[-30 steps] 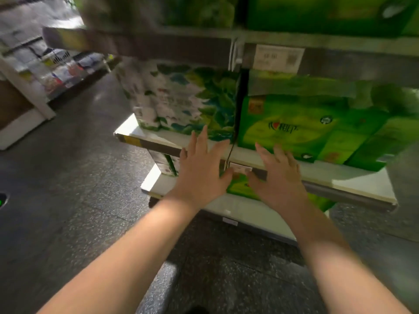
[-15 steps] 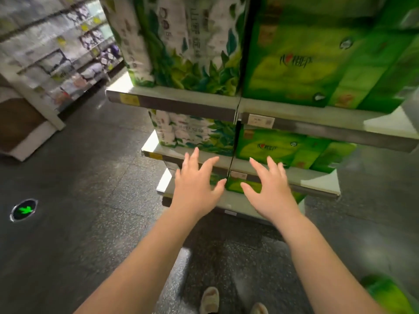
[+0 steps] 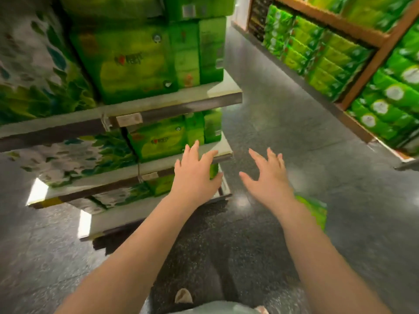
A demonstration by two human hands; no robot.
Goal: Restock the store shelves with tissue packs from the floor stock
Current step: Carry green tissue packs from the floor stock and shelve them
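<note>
From the head camera, both hands reached forward with fingers spread, holding nothing — the left hand [image 3: 196, 177] over the white shelf edge [image 3: 223, 152], the right hand [image 3: 268, 177] above a green plastic-wrapped tissue pack [image 3: 314, 211] on the dark speckled floor [image 3: 283, 109].

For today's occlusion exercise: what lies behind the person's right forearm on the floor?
A green pack lies on the dark floor, showing past the right forearm. The arm covers its left part, so its full shape and print cannot be seen. Both hands are empty.

Two hands [image 3: 195, 177], three shelves [image 3: 181, 103].
</note>
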